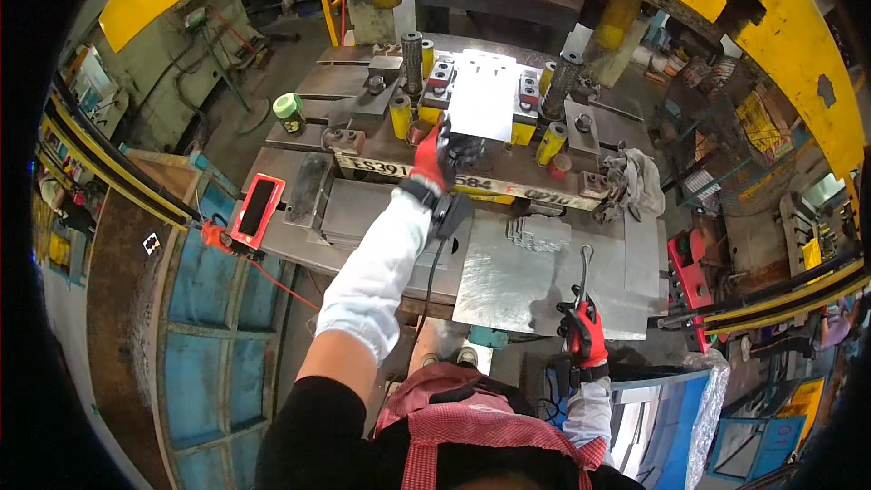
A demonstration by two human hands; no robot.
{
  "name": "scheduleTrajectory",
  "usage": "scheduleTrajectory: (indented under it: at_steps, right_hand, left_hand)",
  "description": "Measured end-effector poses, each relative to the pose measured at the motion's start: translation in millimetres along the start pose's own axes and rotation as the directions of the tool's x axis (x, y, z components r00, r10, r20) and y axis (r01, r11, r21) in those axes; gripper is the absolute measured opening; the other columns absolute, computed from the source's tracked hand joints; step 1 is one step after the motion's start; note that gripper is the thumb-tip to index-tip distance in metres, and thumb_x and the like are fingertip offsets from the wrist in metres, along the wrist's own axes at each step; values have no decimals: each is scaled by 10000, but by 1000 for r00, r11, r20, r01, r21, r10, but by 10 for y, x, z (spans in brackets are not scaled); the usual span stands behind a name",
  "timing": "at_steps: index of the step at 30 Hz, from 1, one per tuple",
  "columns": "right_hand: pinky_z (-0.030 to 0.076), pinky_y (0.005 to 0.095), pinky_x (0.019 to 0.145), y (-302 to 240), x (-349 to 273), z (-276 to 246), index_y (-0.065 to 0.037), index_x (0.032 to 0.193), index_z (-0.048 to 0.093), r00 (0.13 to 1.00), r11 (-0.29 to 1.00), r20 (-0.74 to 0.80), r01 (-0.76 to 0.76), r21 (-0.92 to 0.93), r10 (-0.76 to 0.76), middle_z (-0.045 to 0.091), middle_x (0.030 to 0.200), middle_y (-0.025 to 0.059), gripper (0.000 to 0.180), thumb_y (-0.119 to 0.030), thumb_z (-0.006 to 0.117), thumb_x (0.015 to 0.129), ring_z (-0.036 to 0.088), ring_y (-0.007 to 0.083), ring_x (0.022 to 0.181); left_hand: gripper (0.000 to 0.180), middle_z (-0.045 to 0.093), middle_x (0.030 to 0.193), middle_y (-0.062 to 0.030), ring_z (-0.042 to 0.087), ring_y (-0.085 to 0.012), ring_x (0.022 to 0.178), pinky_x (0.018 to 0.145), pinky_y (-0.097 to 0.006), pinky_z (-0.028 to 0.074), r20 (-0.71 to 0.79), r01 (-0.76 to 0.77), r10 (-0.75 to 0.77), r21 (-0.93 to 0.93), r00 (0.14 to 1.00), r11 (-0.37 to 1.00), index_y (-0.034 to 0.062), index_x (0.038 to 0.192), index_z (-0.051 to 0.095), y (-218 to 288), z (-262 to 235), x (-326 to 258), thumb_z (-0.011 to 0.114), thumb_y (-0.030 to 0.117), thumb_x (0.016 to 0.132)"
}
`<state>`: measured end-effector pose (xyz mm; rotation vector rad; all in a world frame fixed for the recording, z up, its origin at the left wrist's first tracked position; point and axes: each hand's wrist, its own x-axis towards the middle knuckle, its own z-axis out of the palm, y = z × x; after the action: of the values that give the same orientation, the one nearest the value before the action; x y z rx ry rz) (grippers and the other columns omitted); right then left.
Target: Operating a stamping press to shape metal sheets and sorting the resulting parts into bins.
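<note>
My left hand (434, 161), in a red and black glove, reaches forward to the near left corner of a bright, flat metal sheet (483, 95). Its thumb lies by the sheet's edge and its dark fingers curl at the near edge, closed on it. The sheet rests over the press die (442, 73), and glare hides its surface detail. Lower right, my right hand (585, 331), gloved alike, is closed round a thin metal rod tool with a looped end (586, 261). That tool points forward above a wide metal plate (508, 277). Several small bent metal parts (540, 232) lie stacked on this plate.
Guide posts (411, 63) and yellow cylinders (551, 143) stand around the die. Left are a green-lidded jar (289, 112), a red-framed phone (259, 209) and flat metal sheets (354, 209). A grey rag (631, 183) lies right. The yellow press frame (789, 45) arches overhead.
</note>
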<state>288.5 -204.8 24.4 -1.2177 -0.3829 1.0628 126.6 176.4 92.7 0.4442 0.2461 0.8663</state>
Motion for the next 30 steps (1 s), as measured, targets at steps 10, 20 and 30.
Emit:
scheduleTrajectory:
  at_steps: [10,20,30]
  right_hand:
    - [408,221,659,58,-450,1100,-27,1237,421,846,895,422,-132,-425,325,487,842,-8,512,-144,631,784,450,76,741]
    - [464,266,597,480,165,169,-46,1037,508,977,956,-99,161,-244,-190,573,806,47,295,-231,592,824,538,111,622]
    - [466,402,537,772,485,-713,-170,1034,438,959,920,-281,137,367,-31,527,703,73,286,-217,604,806,507,204,565]
  left_hand:
    - [470,630,778,-93,595,-131,571,509,-246,506,-116,396,-379,340,918,853,40,1097,564,-701,165,-2096,436,446,899]
    - [523,497,1230,-152,499,-297,1098,886,-320,411,-345,294,148,912,927,286,86,1327,371,-326,-877,-2532,512,274,860]
    - [745,182,1455,-114,157,-345,1335,1020,-486,219,-93,197,177,598,980,-777,202,1405,196,-36,-1684,-2852,562,296,762]
